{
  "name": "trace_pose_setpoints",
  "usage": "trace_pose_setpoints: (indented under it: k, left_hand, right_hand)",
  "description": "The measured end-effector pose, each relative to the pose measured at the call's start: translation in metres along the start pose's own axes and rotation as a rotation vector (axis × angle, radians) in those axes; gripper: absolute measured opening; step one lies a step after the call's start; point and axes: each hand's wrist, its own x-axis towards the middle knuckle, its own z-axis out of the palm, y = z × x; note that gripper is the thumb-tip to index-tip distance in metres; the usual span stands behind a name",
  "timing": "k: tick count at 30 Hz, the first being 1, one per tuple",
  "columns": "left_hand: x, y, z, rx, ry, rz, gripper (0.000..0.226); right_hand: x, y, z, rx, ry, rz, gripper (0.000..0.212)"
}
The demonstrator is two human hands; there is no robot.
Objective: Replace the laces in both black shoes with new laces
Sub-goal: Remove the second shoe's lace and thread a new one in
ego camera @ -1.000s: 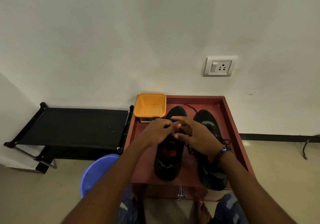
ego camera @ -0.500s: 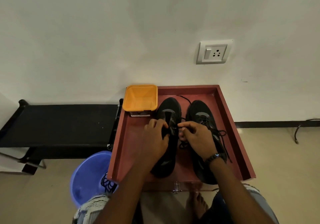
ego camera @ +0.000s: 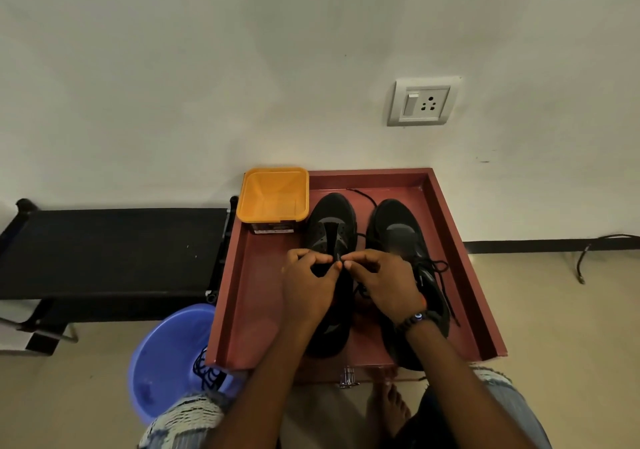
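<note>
Shoes, two black ones, stand side by side in a red tray, toes toward the wall. The left shoe has its tongue showing and bare eyelets near the toe. The right shoe is laced, with a loose lace trailing off its right side toward the tray wall.

Both hands meet over the middle of the left shoe. The left hand has its fingers curled, thumb and forefinger brought together at the shoe's tongue; it seems to pinch a lace end there, though the dark lace against the dark shoe makes this hard to confirm. The right hand pinches a thin black lace between thumb and forefinger, its tip just beside the left hand's fingertips. A beaded band sits on the right wrist.

An orange tub stands at the tray's far left corner, just beside the left shoe's toe. A thin black lace curves across the tray floor between the two toes.

Left of the tray is a black bench against the wall. A blue bucket sits on the floor below the tray's near left corner, with a tangle of black laces inside it. A white socket plate is on the wall above the tray.
</note>
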Motion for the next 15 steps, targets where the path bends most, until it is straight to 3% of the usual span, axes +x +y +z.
trace_pose_setpoints:
  k: [10, 15]
  left_hand:
    - [-0.0002, -0.0025, 0.001, -0.065, 0.01, -0.015, 0.013]
    - [-0.0021, -0.005, -0.0025, 0.067, 0.024, 0.147, 0.013]
  right_hand:
    - [-0.0002, -0.0053, 0.0056, -0.07, 0.097, -0.017, 0.01]
    - [0.0014, -0.0056, 0.0064, -0.118, 0.1, -0.068, 0.009]
